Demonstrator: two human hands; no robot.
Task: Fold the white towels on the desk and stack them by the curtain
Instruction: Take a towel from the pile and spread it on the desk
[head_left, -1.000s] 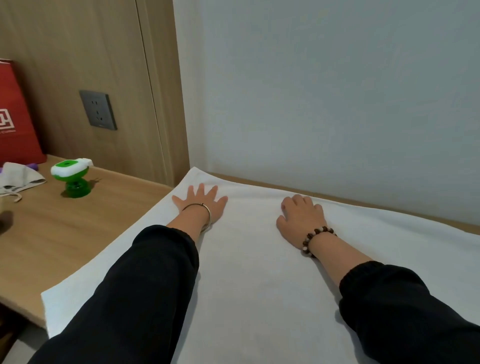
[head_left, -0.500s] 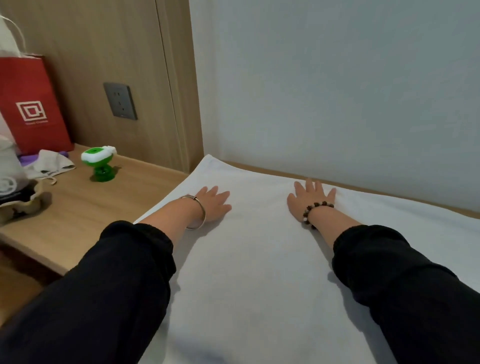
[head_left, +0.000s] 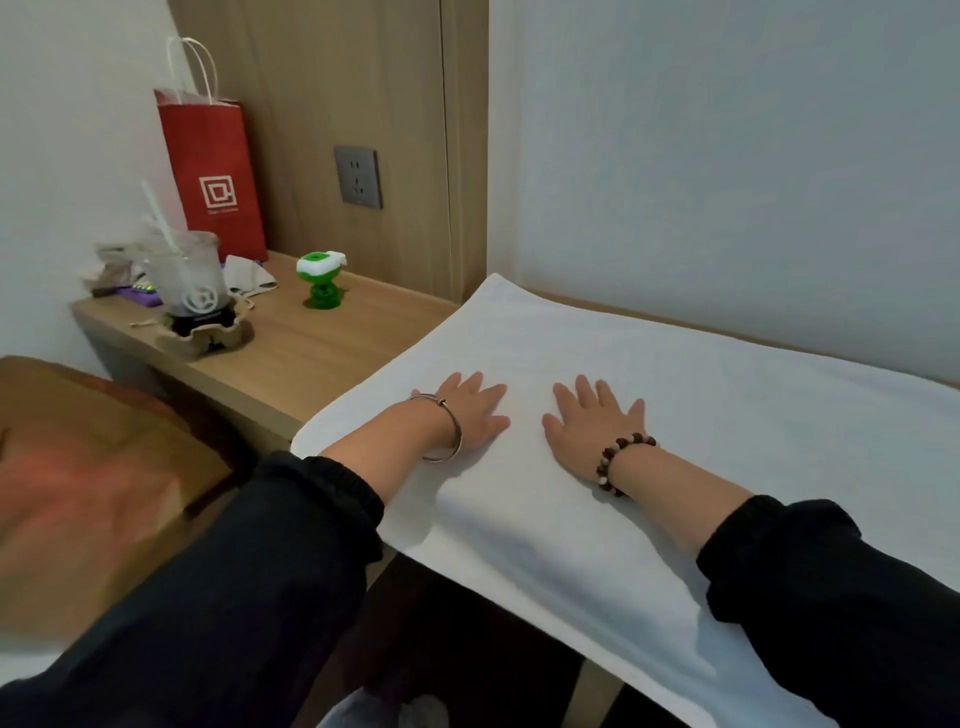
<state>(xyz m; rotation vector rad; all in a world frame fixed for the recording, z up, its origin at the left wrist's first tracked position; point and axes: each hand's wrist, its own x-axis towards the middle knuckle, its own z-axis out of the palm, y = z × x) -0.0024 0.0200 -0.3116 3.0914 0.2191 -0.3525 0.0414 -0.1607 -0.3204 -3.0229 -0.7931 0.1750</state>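
Left hand (head_left: 475, 410) and right hand (head_left: 592, 415) lie flat, fingers (head_left: 470, 382) spread, on the towel (head_left: 675, 374) overhanging the worktop's (head_left: 311, 353) front edge. The red bag's (head_left: 213, 171) small print is unreadable.

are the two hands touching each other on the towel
Apart. The head view shows the left hand and the right hand lying flat on the white towel, with a strip of bare towel plainly visible between them.

A plain white towel (head_left: 701, 395) is lying under the right hand (head_left: 592, 418); a white-logoed red bag (head_left: 213, 156) is standing beyond the left hand (head_left: 472, 410).
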